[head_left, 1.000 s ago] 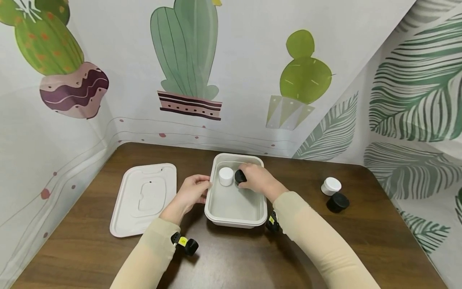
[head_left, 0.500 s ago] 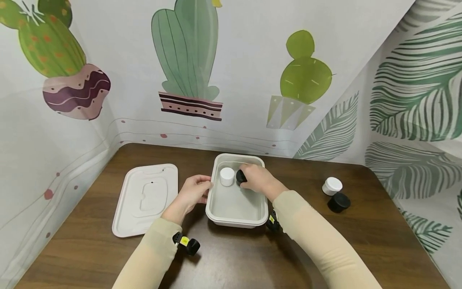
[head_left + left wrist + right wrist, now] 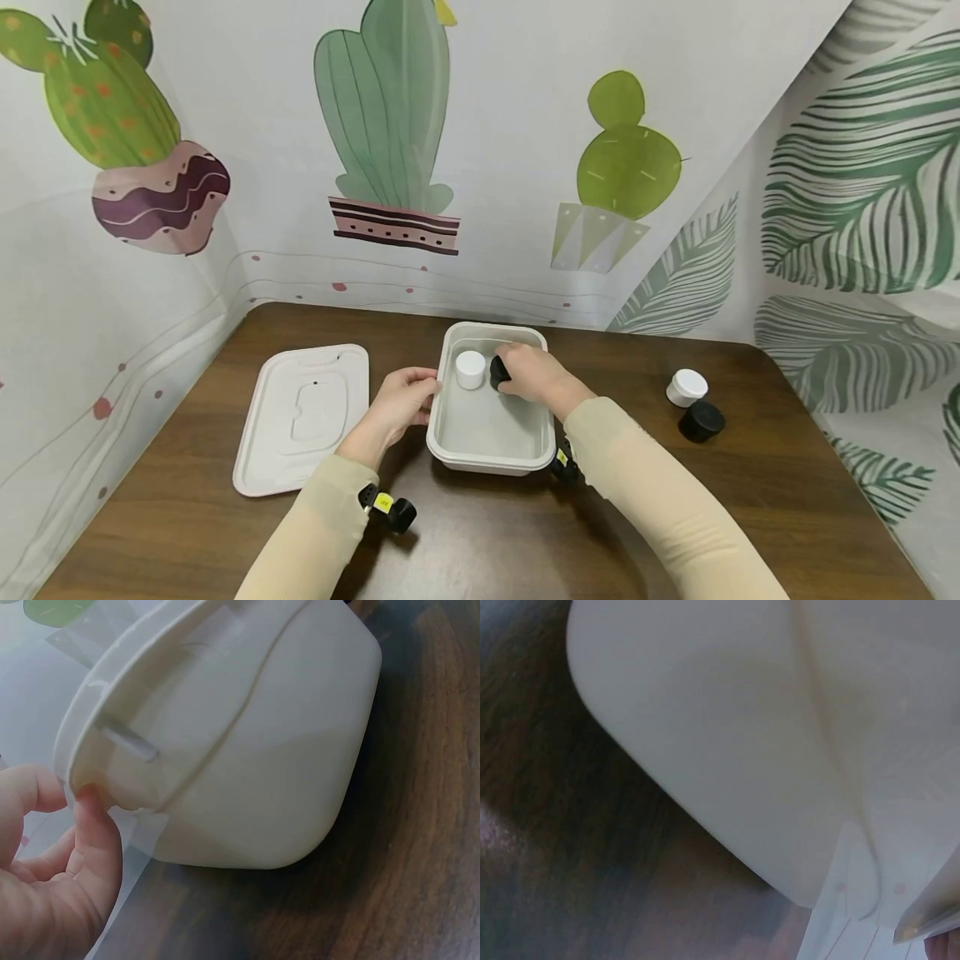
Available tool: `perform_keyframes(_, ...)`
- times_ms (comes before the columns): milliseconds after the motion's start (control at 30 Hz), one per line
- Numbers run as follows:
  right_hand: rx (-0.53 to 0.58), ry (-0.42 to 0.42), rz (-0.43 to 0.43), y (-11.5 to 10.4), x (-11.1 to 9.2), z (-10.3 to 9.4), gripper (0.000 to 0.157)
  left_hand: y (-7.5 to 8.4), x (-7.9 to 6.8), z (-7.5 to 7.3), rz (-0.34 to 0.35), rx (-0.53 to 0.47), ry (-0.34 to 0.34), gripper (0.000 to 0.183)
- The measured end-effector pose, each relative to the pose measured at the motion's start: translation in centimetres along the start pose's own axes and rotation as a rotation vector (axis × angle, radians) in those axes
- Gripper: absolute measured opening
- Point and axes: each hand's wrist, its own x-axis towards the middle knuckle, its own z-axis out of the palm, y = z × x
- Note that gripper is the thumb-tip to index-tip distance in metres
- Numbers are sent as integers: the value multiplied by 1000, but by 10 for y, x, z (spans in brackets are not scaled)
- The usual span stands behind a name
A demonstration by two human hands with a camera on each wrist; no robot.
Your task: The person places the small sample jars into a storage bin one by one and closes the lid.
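A pale rectangular plastic tub (image 3: 491, 446) stands on the table in the head view. My left hand (image 3: 401, 400) pinches its left rim, and the left wrist view shows the thumb (image 3: 97, 832) just under that rim. Inside the tub, near the far end, a small white round jar (image 3: 470, 369) stands upright. Beside it my right hand (image 3: 536, 379) grips a small black round jar (image 3: 498, 372), partly covered by the fingers. The right wrist view shows mostly the tub's outer wall (image 3: 727, 735), with only a bit of the hand at the lower right corner.
A white rectangular lid (image 3: 273, 417) lies flat on the table to the left. On the right, another white jar (image 3: 686, 387) and another black jar (image 3: 702, 422) stand close together. A patterned cloth wall (image 3: 510, 167) rises behind the brown table (image 3: 465, 542).
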Motion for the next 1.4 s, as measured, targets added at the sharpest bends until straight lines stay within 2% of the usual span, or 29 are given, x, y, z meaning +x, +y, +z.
perform_keyframes(267,17,45,-36,1,-4,0,51,-1,0,0,4,-5,2,37)
perform_keyframes(667,109,53,6,1,-16,-1,59,-4,-2,3,8,-11,16,33)
perform_keyframes(1167,171,203,-41,8,-35,-5,54,-3,-5,2,13,7,3,34)
perform_keyframes(1400,198,259,-23,14,-45,-5,50,-2,-7,2,35,33,-21,36)
